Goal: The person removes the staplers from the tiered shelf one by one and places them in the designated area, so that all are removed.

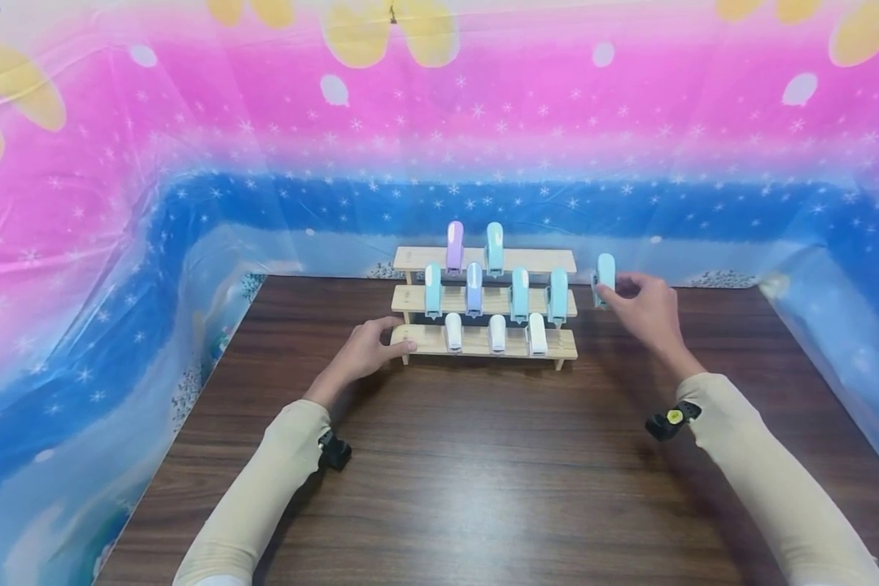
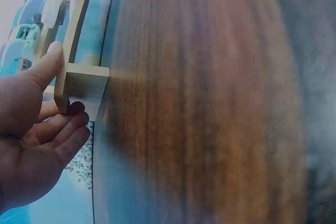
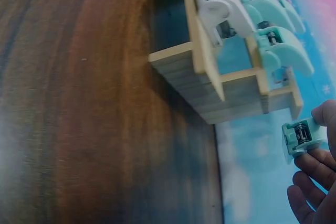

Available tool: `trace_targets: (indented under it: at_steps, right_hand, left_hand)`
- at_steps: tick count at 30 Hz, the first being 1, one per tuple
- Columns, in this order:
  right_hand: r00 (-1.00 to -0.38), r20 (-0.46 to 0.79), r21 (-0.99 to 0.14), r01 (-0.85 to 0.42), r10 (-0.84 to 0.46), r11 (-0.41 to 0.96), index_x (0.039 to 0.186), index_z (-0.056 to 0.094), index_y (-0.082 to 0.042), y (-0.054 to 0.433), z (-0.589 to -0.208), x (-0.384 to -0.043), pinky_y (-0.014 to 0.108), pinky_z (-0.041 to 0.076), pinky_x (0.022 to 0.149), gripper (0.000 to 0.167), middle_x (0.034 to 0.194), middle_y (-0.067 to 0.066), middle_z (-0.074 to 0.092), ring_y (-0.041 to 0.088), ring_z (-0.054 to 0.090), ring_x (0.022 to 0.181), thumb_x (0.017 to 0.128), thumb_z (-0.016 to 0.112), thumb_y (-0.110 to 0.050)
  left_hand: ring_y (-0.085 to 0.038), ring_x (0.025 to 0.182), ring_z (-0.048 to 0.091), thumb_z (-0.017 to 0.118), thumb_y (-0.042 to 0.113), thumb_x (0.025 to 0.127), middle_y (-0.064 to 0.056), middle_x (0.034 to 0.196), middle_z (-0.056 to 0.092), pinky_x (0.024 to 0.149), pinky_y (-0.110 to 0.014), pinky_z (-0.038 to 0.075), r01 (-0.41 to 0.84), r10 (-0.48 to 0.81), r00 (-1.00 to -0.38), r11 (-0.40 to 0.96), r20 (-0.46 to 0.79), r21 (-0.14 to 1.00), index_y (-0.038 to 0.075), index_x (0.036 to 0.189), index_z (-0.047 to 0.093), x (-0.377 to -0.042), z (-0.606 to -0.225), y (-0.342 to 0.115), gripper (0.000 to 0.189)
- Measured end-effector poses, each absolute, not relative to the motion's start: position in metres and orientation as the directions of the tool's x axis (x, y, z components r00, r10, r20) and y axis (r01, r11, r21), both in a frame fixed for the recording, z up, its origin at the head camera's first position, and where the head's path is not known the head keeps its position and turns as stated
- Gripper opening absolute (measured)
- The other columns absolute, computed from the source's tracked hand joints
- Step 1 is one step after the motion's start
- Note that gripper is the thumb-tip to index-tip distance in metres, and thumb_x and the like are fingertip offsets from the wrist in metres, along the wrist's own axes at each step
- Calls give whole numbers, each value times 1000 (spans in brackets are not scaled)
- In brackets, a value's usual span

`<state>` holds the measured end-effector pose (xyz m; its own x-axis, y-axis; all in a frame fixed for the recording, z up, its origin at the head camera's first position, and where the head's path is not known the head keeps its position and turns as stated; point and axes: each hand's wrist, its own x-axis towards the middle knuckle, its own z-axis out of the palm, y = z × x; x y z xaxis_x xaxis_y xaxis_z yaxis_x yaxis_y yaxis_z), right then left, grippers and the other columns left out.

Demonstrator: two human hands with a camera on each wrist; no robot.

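Observation:
A three-tier wooden rack (image 1: 410, 299) holds several mini staplers in rows. My left hand (image 1: 369, 350) grips the left end of its lowest board (image 2: 80, 17), thumb over the upper face and fingers curled beneath. Off the rack's right end, my right hand (image 1: 648, 312) pinches a teal mini stapler (image 1: 605, 273) between thumb and fingers, held upright. Its spring side faces the camera in the right wrist view. On the top tier stand a purple stapler (image 1: 455, 247) and a teal one (image 1: 494, 248); a blue stapler (image 1: 473, 289) is among teal ones on the middle tier.
Three white staplers (image 1: 497, 334) sit along the lowest tier. The rack stands near the back edge of a dark wooden table (image 1: 454, 472). Behind it hangs a pink and blue patterned cloth (image 1: 527, 122), which also drapes both sides.

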<state>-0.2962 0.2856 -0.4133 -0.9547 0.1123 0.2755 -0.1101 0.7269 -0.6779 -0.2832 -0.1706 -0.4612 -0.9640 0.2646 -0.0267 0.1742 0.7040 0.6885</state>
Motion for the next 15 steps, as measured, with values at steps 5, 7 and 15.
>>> trace_targets:
  at_steps: [5, 7, 15]
  right_hand:
    - [-956, 270, -660, -95, 118, 746, 125, 69, 1, 287, -427, -296, 52, 50, 90, 63, 117, 23, 72, 38, 66, 105, 93, 70, -53]
    - [-956, 268, -656, -89, 121, 750, 124, 69, 1, 288, -431, -295, 52, 50, 90, 63, 117, 23, 72, 38, 66, 106, 93, 70, -53]
    - [-967, 227, -658, -62, 119, 751, 124, 70, 0, 286, -448, -294, 43, 48, 79, 62, 116, 21, 73, 34, 66, 98, 94, 69, -53]
  left_hand:
    - [-37, 140, 46, 71, 40, 97, -22, 149, 53, 112, -55, 39, 174, 266, -963, 701, -27, 692, 0, 145, 54, -284, -460, -170, 65]
    - [-37, 140, 46, 71, 40, 97, -22, 149, 53, 112, -55, 39, 173, 266, -964, 700, -28, 693, 0, 145, 54, -285, -460, -170, 65]
    - [-36, 138, 48, 72, 40, 96, -21, 148, 54, 111, -55, 41, 179, 270, -962, 700, -25, 692, 0, 145, 54, -285, -461, -170, 65]
